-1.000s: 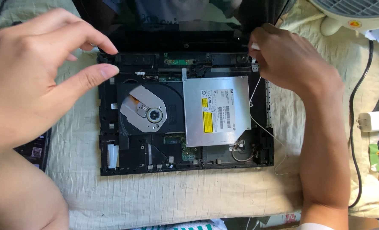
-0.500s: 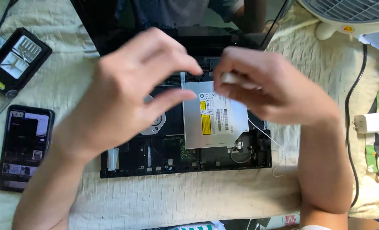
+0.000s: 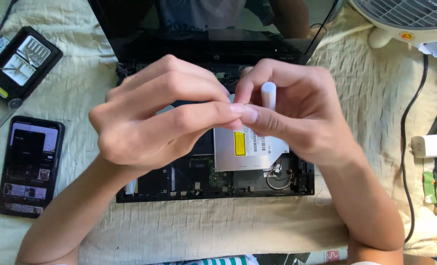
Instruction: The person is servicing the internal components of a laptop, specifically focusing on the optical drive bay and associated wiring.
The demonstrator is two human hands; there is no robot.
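A person's 2 bare hands meet above an opened laptop base (image 3: 213, 189) lying on a pale quilted cloth (image 3: 218, 230). The right hand (image 3: 297, 115) is closed around a small white cylinder (image 3: 268, 94), gripping it low so its rounded top stands upright above the curled fingers. The left hand (image 3: 154, 118) is pinched together, thumb and forefinger touching the right hand's fingertips just beside the cylinder; whether something tiny sits in that pinch cannot be told.

The cylinder looks light, rigid and smooth, likely plastic, so it may slip; the safest hold seems to be around its lower shaft, where the right hand has it.

Directly beneath the grip lies a silver optical drive (image 3: 250, 147) in the laptop base, with loose wires (image 3: 277, 176) below the right wrist. Beyond the grip rises the dark laptop screen (image 3: 213, 24). Well to the left-hand side sit a black phone (image 3: 29, 164) and an open bit case (image 3: 19, 61); to the right-hand side, a white charger (image 3: 428, 145) and a fan (image 3: 405, 19).

Compared with 0.5 seconds ago, the hands have closed together and the cylinder now shows clearly. 1 second ago, both hands rested apart on the laptop's upper corners.
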